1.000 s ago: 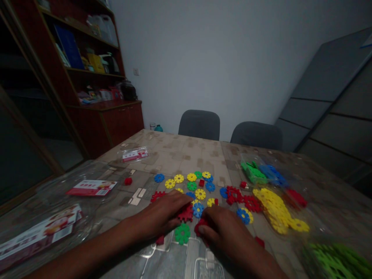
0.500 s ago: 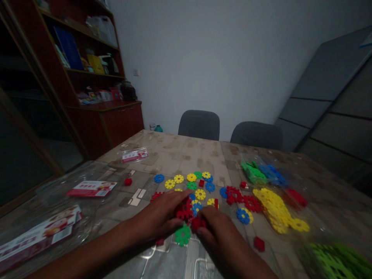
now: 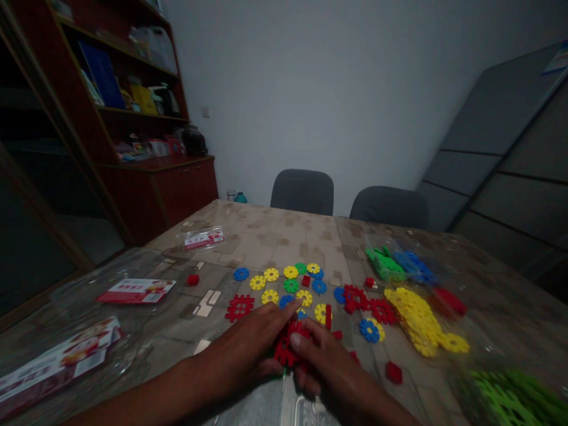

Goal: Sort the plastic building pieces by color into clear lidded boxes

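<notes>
Near the middle front of the table, my left hand (image 3: 255,334) and my right hand (image 3: 322,349) are closed together around a red notched building piece (image 3: 286,350). The right thumb lies on top of it. Fingers cover much of the piece, so its full shape is hidden. A bit of green shows beneath the hands. Just beyond my fingers lie yellow notched discs (image 3: 270,297) and blue discs (image 3: 319,286). To the left of them is a red square lattice piece (image 3: 240,308). A thin red piece (image 3: 328,316) stands close to my right hand.
On the right are clear trays of yellow pieces (image 3: 415,319), green pieces (image 3: 385,262), blue pieces (image 3: 415,267) and light green pieces (image 3: 510,393). Clear packages with printed cards (image 3: 137,290) lie on the left. Two grey chairs (image 3: 302,190) stand behind the table.
My hands have come closer together, and the right hand has moved left onto the red piece. The red lattice piece on the left shows more fully. The green disc in front is now mostly covered.
</notes>
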Demonstrator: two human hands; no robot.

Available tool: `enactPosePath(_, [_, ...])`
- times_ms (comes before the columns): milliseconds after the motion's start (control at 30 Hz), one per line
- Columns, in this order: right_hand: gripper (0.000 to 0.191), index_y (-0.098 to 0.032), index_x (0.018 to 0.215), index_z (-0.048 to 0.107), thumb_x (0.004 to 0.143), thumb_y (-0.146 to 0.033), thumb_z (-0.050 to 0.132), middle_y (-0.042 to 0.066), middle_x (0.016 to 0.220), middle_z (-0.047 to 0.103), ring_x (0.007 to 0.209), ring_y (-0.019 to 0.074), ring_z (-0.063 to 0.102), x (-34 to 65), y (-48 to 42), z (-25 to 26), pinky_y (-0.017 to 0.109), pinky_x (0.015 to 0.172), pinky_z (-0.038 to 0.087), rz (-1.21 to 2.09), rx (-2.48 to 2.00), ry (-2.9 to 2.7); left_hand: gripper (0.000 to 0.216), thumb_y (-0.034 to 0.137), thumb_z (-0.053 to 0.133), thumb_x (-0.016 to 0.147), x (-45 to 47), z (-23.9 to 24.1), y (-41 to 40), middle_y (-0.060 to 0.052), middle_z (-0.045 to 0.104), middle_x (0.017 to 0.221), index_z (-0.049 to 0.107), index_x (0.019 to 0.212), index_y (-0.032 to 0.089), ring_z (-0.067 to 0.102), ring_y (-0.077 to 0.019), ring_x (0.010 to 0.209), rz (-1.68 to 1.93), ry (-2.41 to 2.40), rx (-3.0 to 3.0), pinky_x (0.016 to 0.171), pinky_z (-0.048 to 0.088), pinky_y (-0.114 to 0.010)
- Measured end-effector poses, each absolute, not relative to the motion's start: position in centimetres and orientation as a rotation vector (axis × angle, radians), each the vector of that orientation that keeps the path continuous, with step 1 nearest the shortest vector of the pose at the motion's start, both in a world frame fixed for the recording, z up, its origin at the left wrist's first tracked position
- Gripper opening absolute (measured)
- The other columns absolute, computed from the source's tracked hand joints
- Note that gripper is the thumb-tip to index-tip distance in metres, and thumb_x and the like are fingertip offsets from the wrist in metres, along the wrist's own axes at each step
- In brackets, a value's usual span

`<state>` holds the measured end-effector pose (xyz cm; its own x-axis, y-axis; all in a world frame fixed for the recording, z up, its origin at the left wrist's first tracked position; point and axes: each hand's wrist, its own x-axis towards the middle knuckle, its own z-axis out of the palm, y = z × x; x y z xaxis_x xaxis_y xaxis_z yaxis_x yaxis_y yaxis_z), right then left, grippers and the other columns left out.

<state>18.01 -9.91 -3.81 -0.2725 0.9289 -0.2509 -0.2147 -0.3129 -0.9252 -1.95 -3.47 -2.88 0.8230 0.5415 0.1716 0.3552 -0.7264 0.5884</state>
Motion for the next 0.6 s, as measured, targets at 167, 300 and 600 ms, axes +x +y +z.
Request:
enactPosePath(167, [0.048,-0.02,0.089,0.054,0.079,-0.064,0.069,-0.009,0.057,0.049,0.044,0.0058,0.036,18.3,-9.5,-3.9,0.02,0.043,0.026,1.571,-1.198,-1.176,0.111,0.03,0.085,0.08,-2.3,-3.2,-3.2,-0.011,0.045,0.155,0.009,0.16,0.042,0.047,-0.0373,0.136,0.504,0.584,2.43,0.113,0.04,-0.054])
enactPosePath(300, [0.035,-0.019,0.086,0.058,0.086,-0.054,0.063,-0.004,0.07,0.053,0.057,0.0097,0.045,20.1,-9.6,-0.6,0.023,0.053,0.036,1.358,-1.251,-1.422,0.09,0.031,0.072,0.091,-2.8,-2.6,-2.9,-0.006,0.041,0.16,0.015,0.159,0.045,0.043,-0.0371,0.141,0.628,0.613,2.435,0.117,0.036,-0.057])
enactPosePath(600, [0.048,-0.022,0.087,0.059,0.073,-0.066,0.067,-0.007,0.062,0.048,0.05,0.0092,0.04,35.1,-8.1,7.4,0.021,0.046,0.031,0.825,-1.749,-1.412,0.064,0.029,0.058,0.099,-3.5,-1.1,-2.3,0.0,0.04,0.161,0.031,0.155,0.045,0.044,-0.0331,0.143,0.531,0.671,2.555,0.116,0.041,-0.056])
